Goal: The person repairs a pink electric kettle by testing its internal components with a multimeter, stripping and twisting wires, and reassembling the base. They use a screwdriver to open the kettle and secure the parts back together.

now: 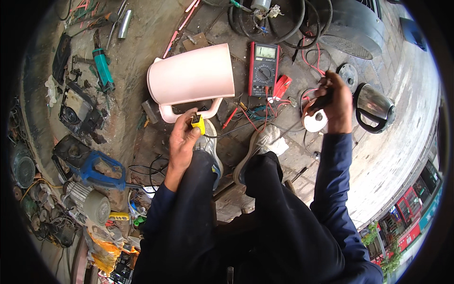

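Note:
My left hand [184,142] pinches a small yellow plug [198,124] on a black cable, just below the pink kettle [191,75] lying on its side. My right hand [336,97] is closed around a dark object [318,105] that I cannot make out, over a round white kettle base [314,120]. A red and grey multimeter [264,69] lies between the hands, with red test leads [229,117] and wires below it. A steel kettle [376,104] with a black handle lies to the right of my right hand.
Black hoses [265,28] and a large grey motor housing [347,33] sit at the top. A teal tool [101,68], a blue-handled tool [97,168], a motor [94,206] and scrap parts crowd the left. My shoes [255,144] stand on the paving.

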The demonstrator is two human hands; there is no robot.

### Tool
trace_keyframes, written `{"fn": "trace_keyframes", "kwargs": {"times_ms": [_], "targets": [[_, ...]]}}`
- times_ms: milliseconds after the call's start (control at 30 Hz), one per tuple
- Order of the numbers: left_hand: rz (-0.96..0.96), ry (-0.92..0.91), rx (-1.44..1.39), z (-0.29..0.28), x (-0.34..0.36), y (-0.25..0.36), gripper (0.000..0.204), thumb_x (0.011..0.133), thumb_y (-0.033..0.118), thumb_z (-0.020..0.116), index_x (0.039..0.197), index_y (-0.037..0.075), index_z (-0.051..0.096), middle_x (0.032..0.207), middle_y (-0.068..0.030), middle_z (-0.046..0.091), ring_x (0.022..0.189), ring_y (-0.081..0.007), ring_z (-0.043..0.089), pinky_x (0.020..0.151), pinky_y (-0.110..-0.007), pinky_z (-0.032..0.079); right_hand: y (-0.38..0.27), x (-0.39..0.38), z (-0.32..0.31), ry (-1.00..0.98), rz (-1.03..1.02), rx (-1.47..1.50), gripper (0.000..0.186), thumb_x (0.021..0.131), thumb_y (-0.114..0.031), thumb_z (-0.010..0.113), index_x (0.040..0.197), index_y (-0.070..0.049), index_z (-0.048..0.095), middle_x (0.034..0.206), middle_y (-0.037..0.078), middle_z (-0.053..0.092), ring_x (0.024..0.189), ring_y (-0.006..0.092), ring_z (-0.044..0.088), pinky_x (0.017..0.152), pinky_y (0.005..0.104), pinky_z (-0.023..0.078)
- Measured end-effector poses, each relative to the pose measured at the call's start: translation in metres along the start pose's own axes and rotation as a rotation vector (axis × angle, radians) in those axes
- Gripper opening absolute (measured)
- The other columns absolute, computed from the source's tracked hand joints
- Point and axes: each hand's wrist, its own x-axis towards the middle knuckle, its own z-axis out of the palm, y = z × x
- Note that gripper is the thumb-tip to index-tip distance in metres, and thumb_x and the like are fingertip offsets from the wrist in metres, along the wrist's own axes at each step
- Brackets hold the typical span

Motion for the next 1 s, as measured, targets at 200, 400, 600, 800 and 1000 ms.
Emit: {"fn": "trace_keyframes", "kwargs": {"times_ms": [200, 400, 600, 800, 1000], "targets": [[-0.019, -0.026, 0.012, -0.001, 0.000, 0.001, 0.052, 0.103, 0.015, 0.070, 0.147, -0.005, 0.051, 0.138, -0.0091, 0.061, 0.122, -0.0162, 0.058, 0.106, -0.031, 0.046, 0.010, 0.053, -0.024, -0.023, -0.107, -0.804, 0.024, 0.096, -0.020, 0.063, 0.088, 0.002, 0.067, 0.069, 0.005, 0.062, 0.052, 0.0179, 0.056, 0.045, 0.0363, 0.043], [-0.024, -0.035, -0.025, -0.003, -0.003, 0.000, 0.053, 0.102, 0.015, 0.071, 0.147, -0.005, 0.050, 0.142, -0.0105, 0.060, 0.128, -0.0194, 0.056, 0.112, -0.033, 0.042, 0.120, 0.101, -0.022, 0.114, -0.176, -1.204, 0.037, 0.088, -0.028, 0.065, 0.088, 0.008, 0.075, 0.088, 0.028, 0.075, 0.084, 0.0389, 0.076, 0.074, 0.0454, 0.058], [-0.022, -0.048, -0.041, -0.001, -0.002, 0.003, 0.050, 0.101, 0.008, 0.071, 0.145, -0.006, 0.051, 0.136, -0.0098, 0.061, 0.121, -0.0172, 0.059, 0.106, -0.031, 0.047, 0.123, 0.103, -0.036, 0.108, -0.200, -1.200, 0.040, 0.090, -0.031, 0.063, 0.097, 0.006, 0.076, 0.091, 0.030, 0.075, 0.090, 0.0459, 0.074, 0.084, 0.0470, 0.058], [-0.032, -0.056, -0.050, 0.002, -0.002, 0.005, 0.050, 0.101, 0.006, 0.070, 0.145, -0.005, 0.052, 0.135, -0.0100, 0.062, 0.120, -0.0172, 0.060, 0.105, -0.032, 0.047, 0.091, 0.005, -0.001, -0.138, -0.188, -0.980, 0.034, 0.097, -0.025, 0.062, 0.108, 0.005, 0.073, 0.077, 0.010, 0.072, 0.055, 0.0143, 0.060, 0.050, 0.0326, 0.049], [-0.074, -0.099, -0.073, 0.004, -0.003, 0.009, 0.052, 0.098, 0.004, 0.074, 0.145, -0.003, 0.054, 0.131, -0.0085, 0.065, 0.115, -0.0170, 0.063, 0.102, -0.032, 0.051, 0.100, -0.107, 0.080, -0.818, -0.362, -0.966, 0.035, 0.087, -0.018, 0.079, 0.114, 0.003, 0.071, 0.106, 0.022, 0.074, 0.096, 0.0377, 0.073, 0.084, 0.0428, 0.058]]}}
